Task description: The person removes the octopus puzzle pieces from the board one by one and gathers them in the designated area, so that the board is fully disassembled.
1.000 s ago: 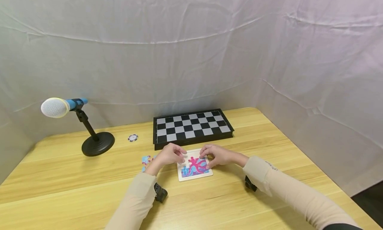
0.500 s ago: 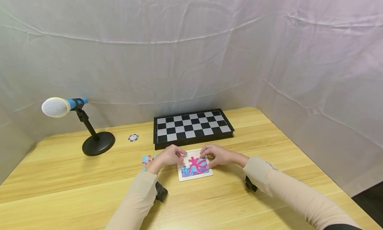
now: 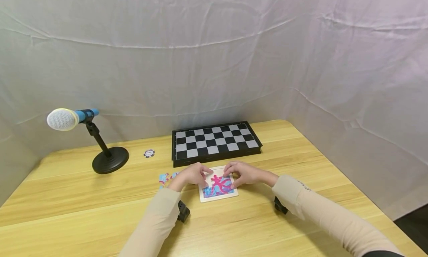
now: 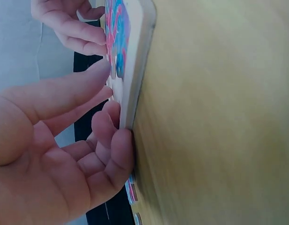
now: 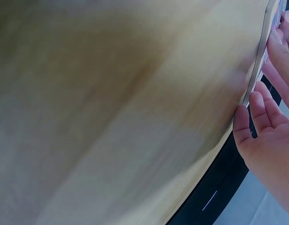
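A white puzzle tray (image 3: pixel 219 198) lies on the table, partly filled with a pink octopus picture (image 3: pixel 220 186) on blue. Its upper left shows bare white. My left hand (image 3: pixel 194 173) is at the tray's left side: in the left wrist view the thumb tip (image 4: pixel 100 68) touches the picture's edge, and the lower fingers (image 4: pixel 121 150) bend against the tray's side. From the right, my right hand (image 3: pixel 245 172) rests on the tray, fingers by its upper right edge and thumb lower on the picture. Loose puzzle pieces (image 3: pixel 163 178) lie left of the tray, partly hidden by my left wrist.
Just behind the tray sits a black-and-white checkered board (image 3: pixel 215 142). A blue microphone (image 3: pixel 80 116) on a black round-based stand (image 3: pixel 110 160) is at the back left, with a poker chip (image 3: pixel 149 153) beside it. Pale cloth (image 3: pixel 200 64) hangs around the table.
My left hand has shifted slightly right, its thumb now lower at the left edge of the octopus picture. My right hand and the tray have hardly moved.
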The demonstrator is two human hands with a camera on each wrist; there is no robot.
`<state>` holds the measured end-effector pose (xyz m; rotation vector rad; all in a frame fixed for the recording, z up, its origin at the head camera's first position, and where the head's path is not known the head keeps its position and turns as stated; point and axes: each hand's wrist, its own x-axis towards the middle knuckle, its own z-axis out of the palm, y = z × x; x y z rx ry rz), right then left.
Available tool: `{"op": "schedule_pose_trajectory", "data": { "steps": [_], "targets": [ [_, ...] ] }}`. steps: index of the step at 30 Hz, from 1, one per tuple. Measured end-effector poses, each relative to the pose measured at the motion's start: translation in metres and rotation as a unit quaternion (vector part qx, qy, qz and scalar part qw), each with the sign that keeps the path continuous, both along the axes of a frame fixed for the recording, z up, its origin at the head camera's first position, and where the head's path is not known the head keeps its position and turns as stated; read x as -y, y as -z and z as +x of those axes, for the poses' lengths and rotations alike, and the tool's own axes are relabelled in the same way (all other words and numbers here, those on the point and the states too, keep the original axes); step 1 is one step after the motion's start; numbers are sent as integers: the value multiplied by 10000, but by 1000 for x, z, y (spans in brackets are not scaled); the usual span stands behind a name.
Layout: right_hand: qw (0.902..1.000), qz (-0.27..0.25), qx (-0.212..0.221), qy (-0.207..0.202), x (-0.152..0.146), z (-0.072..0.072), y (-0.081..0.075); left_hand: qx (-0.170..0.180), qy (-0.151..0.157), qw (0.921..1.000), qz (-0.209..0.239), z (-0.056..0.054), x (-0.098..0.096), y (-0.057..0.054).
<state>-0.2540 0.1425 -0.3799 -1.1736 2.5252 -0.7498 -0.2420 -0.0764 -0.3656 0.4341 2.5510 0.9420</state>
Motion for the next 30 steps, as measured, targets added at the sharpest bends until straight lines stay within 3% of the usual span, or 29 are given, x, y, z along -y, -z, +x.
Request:
{"op": "schedule_pose_trajectory", "data": {
  "steps": [10, 30],
  "targets": [
    [10000, -32, 27, -11, 0, -1, 1, 33, 146, 9999, -30, 1, -4, -2],
    [9999, -27, 20, -124, 0, -2, 3, 108, 24, 9999, 70, -1, -7, 0]
  ]
}}
